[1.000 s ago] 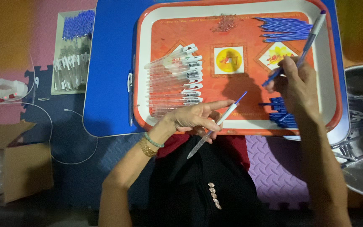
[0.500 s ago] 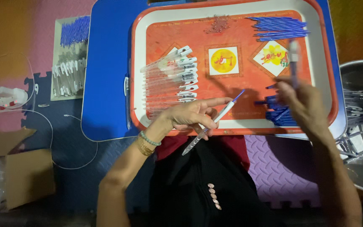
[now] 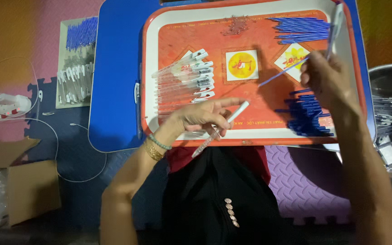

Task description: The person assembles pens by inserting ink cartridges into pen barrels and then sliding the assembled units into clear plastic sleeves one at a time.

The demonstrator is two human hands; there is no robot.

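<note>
So the left hand (image 3: 200, 119) grips a clear pen barrel (image 3: 218, 129); the right hand (image 3: 327, 79) pinches a blue refill (image 3: 282, 75) and a barrel. Several finished pens (image 3: 187, 79) lie on the tray (image 3: 250, 131); many refills (image 3: 311, 115) remain.

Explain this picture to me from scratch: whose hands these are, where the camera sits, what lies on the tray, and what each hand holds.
There is no machine here. A person wears a camera on the head, so the view looks down over their own two bare hands. In front lies an orange tray on a small blue table. On the tray are a row of clear pen barrels, two heaps of thin blue refills and a small pile of springs. The left hand holds a clear pen barrel. The right hand holds one blue refill and a pale pen pointing up.
</note>
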